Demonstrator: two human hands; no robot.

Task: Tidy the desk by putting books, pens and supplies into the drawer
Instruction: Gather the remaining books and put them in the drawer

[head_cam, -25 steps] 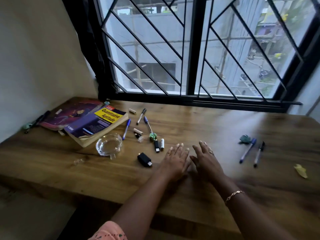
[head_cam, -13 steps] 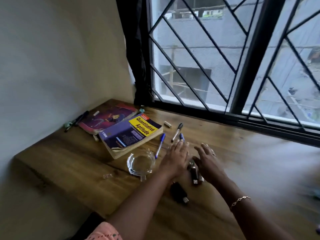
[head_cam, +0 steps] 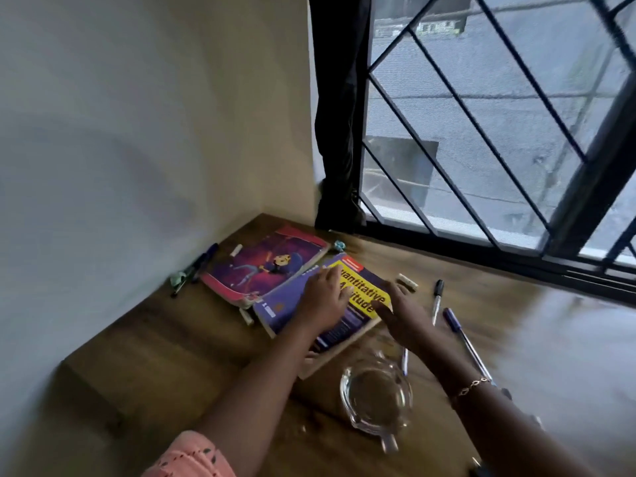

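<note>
A thick blue and yellow book titled Quantitative Aptitude (head_cam: pixel 368 290) lies on the wooden desk (head_cam: pixel 179 366) near the corner. My left hand (head_cam: pixel 323 297) rests flat on its cover with fingers spread. My right hand (head_cam: pixel 402 311) hovers open at the book's right edge. Behind it lies a purple and red book (head_cam: pixel 261 263), partly under the first one. A black marker (head_cam: pixel 437 297) and a blue pen (head_cam: pixel 461 335) lie right of my right hand. Two dark pens (head_cam: pixel 196 266) lie by the wall. No drawer is in view.
A clear glass ashtray (head_cam: pixel 377 397) sits in front of the book, between my forearms. A small white cap (head_cam: pixel 407 281) and a crumpled green scrap (head_cam: pixel 339 246) lie near the books. The wall bounds the desk on the left, the barred window (head_cam: pixel 481 149) behind.
My view swung left toward the desk corner. Both hands moved left from the bare middle of the desk, past the small items, onto the blue and yellow book.
</note>
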